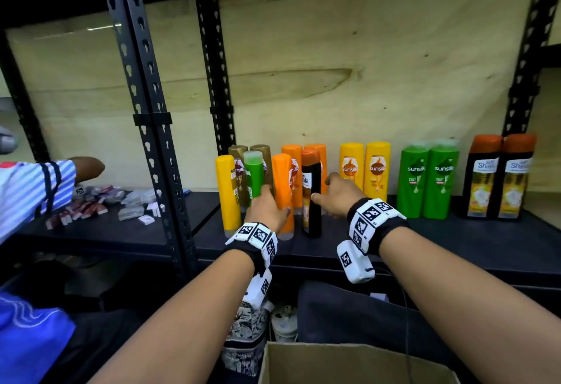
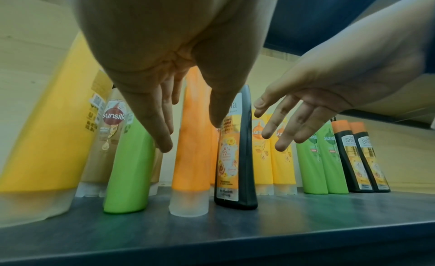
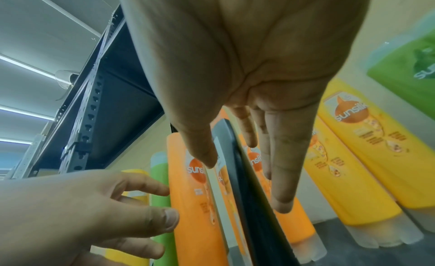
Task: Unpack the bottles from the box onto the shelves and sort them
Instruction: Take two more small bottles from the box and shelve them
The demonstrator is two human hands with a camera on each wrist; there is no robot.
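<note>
Several loose bottles stand at the front of the dark shelf [image 1: 425, 231]: a yellow bottle [image 1: 227, 195], a green bottle [image 1: 253, 171], an orange bottle [image 1: 282, 177] and a black bottle [image 1: 312, 219] with an orange cap. My left hand [image 1: 267, 201] reaches in between the green and orange bottles, its fingers [image 2: 162, 132] straight, its thumb by the orange bottle [image 2: 193, 149]. My right hand [image 1: 321, 187] straddles the black bottle [image 3: 247, 205], thumb left and straight fingers [image 3: 282, 177] right, holding nothing. The cardboard box [image 1: 303, 350] stands below.
Upright pairs stand behind and to the right: brown [image 1: 239, 153], orange [image 1: 315, 153], yellow [image 1: 364, 168], green [image 1: 428, 183], black [image 1: 498, 177]. A black post [image 1: 151, 140] divides the shelves. Another person's striped sleeve [image 1: 36, 189] reaches over small packets [image 1: 100, 204] on the left shelf.
</note>
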